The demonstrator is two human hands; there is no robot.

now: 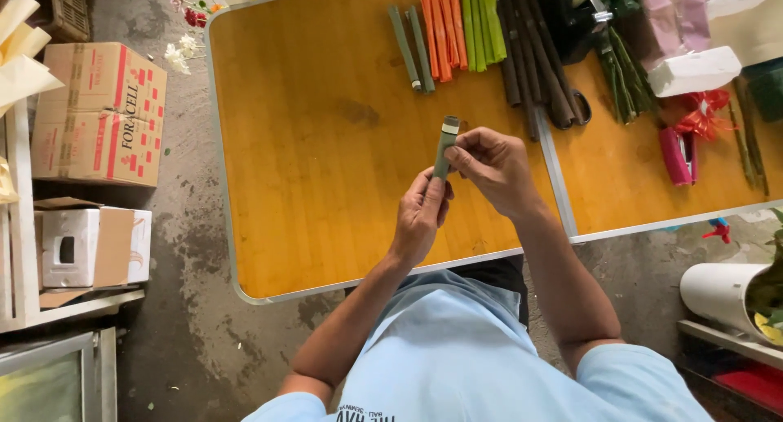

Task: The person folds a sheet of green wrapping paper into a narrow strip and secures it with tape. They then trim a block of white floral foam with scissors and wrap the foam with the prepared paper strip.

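Both of my hands hold one grey-green paper roll [445, 144] upright above the orange wooden table [318, 145]. My left hand [420, 218] grips its lower end. My right hand [488, 165] pinches the roll near its middle from the right side. The roll's open top end shows a pale rim. Farther back on the table lie two more grey-green rolls [412, 37], orange rolls [442, 29], light green rolls [481, 18] and several dark brown rolls [534, 59].
A second table section [628, 177] at right carries a white foam block [693, 70], a red ribbon bow [700, 116], a pink stapler-like tool [677, 154] and green stems. Cardboard boxes [102, 112] stand on the floor at left. A white tube [722, 291] sits at lower right.
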